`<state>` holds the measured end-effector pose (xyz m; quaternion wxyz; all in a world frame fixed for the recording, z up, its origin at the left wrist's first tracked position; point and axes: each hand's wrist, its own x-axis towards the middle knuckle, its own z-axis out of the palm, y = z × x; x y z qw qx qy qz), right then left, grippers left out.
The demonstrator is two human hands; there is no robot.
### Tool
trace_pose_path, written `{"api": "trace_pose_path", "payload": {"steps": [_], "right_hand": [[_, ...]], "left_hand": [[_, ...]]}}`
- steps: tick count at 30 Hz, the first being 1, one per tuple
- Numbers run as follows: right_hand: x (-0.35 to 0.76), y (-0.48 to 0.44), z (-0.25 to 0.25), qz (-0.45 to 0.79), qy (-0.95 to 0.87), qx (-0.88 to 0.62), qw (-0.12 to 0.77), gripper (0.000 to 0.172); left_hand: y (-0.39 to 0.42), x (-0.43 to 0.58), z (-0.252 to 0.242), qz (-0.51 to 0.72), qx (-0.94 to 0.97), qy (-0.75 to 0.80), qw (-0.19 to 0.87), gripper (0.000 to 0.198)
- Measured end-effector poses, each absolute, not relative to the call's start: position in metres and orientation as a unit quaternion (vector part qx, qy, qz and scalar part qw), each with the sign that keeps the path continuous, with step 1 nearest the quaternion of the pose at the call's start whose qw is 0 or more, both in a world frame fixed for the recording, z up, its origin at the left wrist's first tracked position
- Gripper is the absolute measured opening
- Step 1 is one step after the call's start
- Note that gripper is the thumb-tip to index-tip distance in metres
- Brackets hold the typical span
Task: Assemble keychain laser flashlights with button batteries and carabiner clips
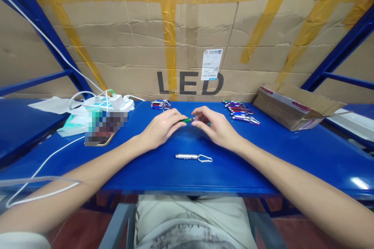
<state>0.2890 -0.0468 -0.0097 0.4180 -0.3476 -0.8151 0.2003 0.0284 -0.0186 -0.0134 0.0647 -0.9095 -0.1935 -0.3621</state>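
Silver light (193, 158) lies alone near the table (263, 171) edge. Mid-table, L hand (159, 128) + R hand (217, 126) pinch a green light (187, 120) by its ends, fingers closed on it. Behind: small pile (160, 104) left, bigger pile (241, 113) right; prob. early, can't tell which is done.

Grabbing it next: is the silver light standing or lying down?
Lying down: the silver light rests flat on the table, apart from the left hand and right hand pinching a green light.

Blue table (263, 163), silver light (187, 156), cardboard box (292, 109)
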Motion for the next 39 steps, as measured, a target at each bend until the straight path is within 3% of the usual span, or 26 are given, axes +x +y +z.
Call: {"api": "trace_pose_path", "payload": {"steps": [4, 11, 17, 25, 39], "right_hand": [[0.296, -0.046, -0.009, 0.059, -0.872, -0.302, 0.381, 0.017], [0.296, -0.044, -0.012, 0.060, -0.876, -0.321, 0.355, 0.020], [0.291, -0.048, -0.011, 0.138, -0.848, -0.351, 0.373, 0.019], [0.284, -0.045, -0.012, 0.436, -0.711, -0.383, 0.396, 0.041], [0.280, -0.044, -0.010, 0.546, -0.620, -0.398, 0.400, 0.044]], "left_hand": [[-0.017, 0.029, -0.014, -0.360, -0.910, -0.206, 0.000, 0.025], [-0.018, 0.031, -0.016, -0.348, -0.914, -0.208, -0.035, 0.028], [-0.021, 0.029, -0.016, -0.316, -0.925, -0.208, 0.017, 0.031], [-0.026, 0.029, -0.010, -0.276, -0.915, -0.180, 0.233, 0.031], [-0.030, 0.030, -0.005, -0.248, -0.896, -0.150, 0.337, 0.027]]}}
